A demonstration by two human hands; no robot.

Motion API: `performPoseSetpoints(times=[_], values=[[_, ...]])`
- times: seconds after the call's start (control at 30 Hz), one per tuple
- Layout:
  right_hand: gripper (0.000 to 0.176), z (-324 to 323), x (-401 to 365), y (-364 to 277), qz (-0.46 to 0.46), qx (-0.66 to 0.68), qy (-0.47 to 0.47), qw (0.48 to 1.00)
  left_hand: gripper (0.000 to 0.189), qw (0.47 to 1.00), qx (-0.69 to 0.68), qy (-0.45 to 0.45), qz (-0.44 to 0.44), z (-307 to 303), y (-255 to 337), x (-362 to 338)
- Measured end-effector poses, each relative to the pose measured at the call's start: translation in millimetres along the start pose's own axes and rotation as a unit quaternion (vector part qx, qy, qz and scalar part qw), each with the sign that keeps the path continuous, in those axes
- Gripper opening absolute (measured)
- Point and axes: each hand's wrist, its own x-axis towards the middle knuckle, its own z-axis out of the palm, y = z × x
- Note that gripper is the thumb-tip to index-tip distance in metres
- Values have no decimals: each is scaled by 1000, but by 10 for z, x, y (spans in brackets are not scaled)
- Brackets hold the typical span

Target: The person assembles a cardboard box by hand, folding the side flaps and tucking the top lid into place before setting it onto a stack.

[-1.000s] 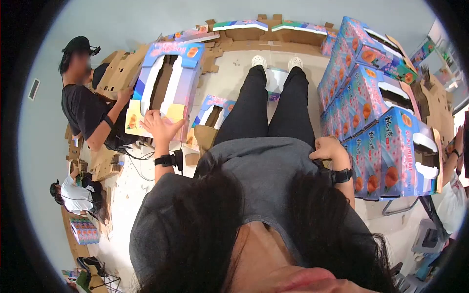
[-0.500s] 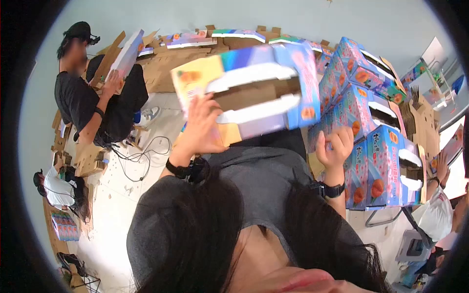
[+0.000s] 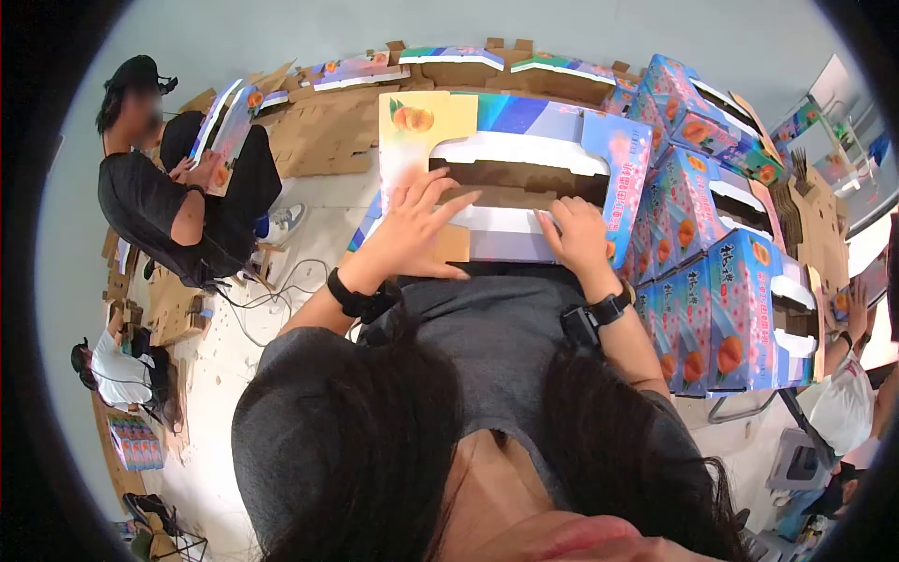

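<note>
A printed cardboard box [image 3: 529,117] with a yellow corner and a peach picture sits in front of my torso, its long handle opening facing up between white flaps. My left hand [image 3: 417,223] lies on its left part, near the yellow corner, with fingers spread. At the near right part of the opening, my right hand [image 3: 578,236] rests with its fingertips on the near white flap, fingers slightly bent and apart. Dark straps circle both wrists. The inside of the box shows brown cardboard; its lower part is hidden by my hands and body.
Several finished-looking peach boxes [image 3: 740,318] are stacked at the right. Brown cardboard sheets [image 3: 323,140] lie along the wall. A seated person [image 3: 150,201] handles a box at the left; cables [image 3: 272,290] cross the floor. Another person's hand [image 3: 854,314] is at far right.
The box has moved slightly right and now sits more level. My right hand has come left from beside the box onto its near flap. My left hand has moved a little right with the box.
</note>
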Motion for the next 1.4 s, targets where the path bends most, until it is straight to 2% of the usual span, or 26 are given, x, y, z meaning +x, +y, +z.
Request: performPoseSetpoints(times=[0.1, 0.23, 0.33, 0.47, 0.5, 0.6, 0.63, 0.73, 0.8, 0.9, 1.0, 1.03, 1.13, 1.23, 1.33, 1.4], values=[[27, 117, 0, -20, 27, -8, 21, 999, 72, 999, 9, 35, 3, 201, 17, 100], [29, 118, 19, -49, 31, -2, 53, 998, 49, 991, -75, 101, 42, 574, 28, 318], [29, 131, -21, -39, 32, -8, 55, 998, 45, 999, -32, 19, -23, 745, 175, 353], [31, 62, -64, -146, 37, -43, -18, 998, 38, 997, -27, 38, -67, 868, 126, 302], [35, -3, -28, -206, 27, -50, -58, 997, 34, 996, -22, 41, -70, 853, 114, 293], [40, -264, 56, -400, 36, -32, -108, 993, 30, 995, -28, 64, -74, 838, 73, 234], [37, -431, 131, -443, 33, -6, -159, 987, 31, 995, -21, 67, -68, 826, 85, 209], [32, -930, 514, -591, 89, 78, -111, 987, 34, 995, -3, 79, -55, 828, 173, 157], [31, -1090, 596, -496, 27, 9, 149, 988, 35, 995, 10, 87, -53, 846, 240, 111], [41, -1317, 814, -407, 1, -111, 216, 970, 34, 994, -5, 95, -50, 857, 311, 65], [55, -1213, 798, -193, -23, -129, 66, 989, 37, 992, -12, 116, -52, 815, 371, 44], [65, -1154, 795, -151, 1, -144, 69, 987, 38, 991, -12, 126, -53, 810, 392, 59], [67, -1093, 819, -130, 69, -122, 35, 989, 41, 987, -17, 140, -71, 816, 410, 103], [59, -1094, 801, -105, 67, -107, 52, 991, 43, 989, -11, 126, -71, 824, 384, 105], [41, -960, 723, 12, 51, -84, 150, 984, 43, 989, -22, 125, -70, 856, 358, 107], [28, -934, 678, 48, 0, -86, 193, 977, 41, 989, -31, 131, -65, 866, 346, 95]])
